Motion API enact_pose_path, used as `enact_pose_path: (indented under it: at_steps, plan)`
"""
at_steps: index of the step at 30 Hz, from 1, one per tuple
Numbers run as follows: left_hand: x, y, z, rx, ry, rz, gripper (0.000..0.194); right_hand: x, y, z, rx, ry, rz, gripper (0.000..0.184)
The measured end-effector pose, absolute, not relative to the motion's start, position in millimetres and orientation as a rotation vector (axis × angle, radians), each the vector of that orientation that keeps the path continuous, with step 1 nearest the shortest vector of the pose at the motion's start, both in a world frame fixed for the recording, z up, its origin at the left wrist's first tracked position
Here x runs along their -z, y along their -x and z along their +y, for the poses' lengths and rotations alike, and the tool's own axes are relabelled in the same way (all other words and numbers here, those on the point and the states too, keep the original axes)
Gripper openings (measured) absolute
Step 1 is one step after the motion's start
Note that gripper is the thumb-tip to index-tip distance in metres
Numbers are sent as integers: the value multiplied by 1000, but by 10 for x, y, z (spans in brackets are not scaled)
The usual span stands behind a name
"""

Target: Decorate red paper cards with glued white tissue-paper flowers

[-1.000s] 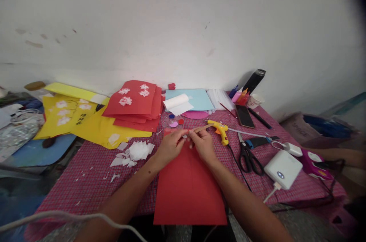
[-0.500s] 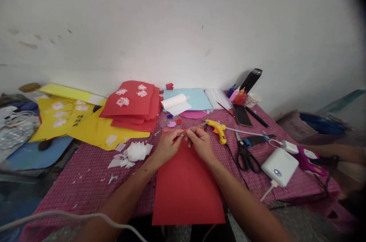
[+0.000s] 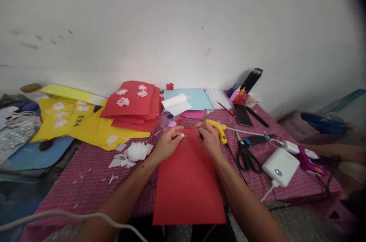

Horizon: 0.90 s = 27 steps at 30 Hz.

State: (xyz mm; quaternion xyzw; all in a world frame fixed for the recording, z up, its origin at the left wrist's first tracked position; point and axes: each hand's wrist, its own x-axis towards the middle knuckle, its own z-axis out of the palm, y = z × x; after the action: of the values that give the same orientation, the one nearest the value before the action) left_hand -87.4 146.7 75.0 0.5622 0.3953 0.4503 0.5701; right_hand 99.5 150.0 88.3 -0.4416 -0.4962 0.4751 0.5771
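My left hand [image 3: 168,143] pinches a small white bit of paper [image 3: 182,135] between thumb and fingertips. Closed around a thin brown stick [image 3: 204,117] is my right hand [image 3: 209,138], with the stick's end pointing up and away from me. Both hands are above the far part of a large red sheet [image 3: 189,188], which overhangs the near table edge. Just beyond the right hand lies a yellow glue gun [image 3: 220,129], partly hidden by it. A heap of white paper pieces [image 3: 137,152] sits left of my left forearm.
Black scissors [image 3: 246,158], a blue-handled cutter [image 3: 259,140], a phone [image 3: 243,115] and a white power bank [image 3: 280,166] lie on the right. Red sheets with paper flowers [image 3: 128,100] are stacked at left on yellow sheets [image 3: 103,129]. A paper cup [image 3: 253,99] stands near the wall.
My hands, close together before, have moved apart. The right hand has gone right, and its stick has swung from pointing sideways to pointing upward. The white bit stays in the left hand.
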Motion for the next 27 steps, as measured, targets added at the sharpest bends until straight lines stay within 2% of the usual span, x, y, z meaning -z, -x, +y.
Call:
enact_pose_path:
  at_steps: [6, 14, 19, 27]
  plan:
    - [-817, 874, 1451, -1016, -1395, 849, 47, -900, -916, 1434, -1278, 1044, -1546, 27]
    - [-801, 884, 1445, -953, -1386, 789, 49, -858, -904, 1425, -1246, 967, -1667, 15]
    - [-812, 889, 1442, -923, -1375, 796, 48, -857, -898, 1422, -1261, 964, -1658, 17]
    - [-761, 978, 1470, -1040, -1713, 1087, 38, -771, -1177, 1532, -823, 1381, -1653, 12]
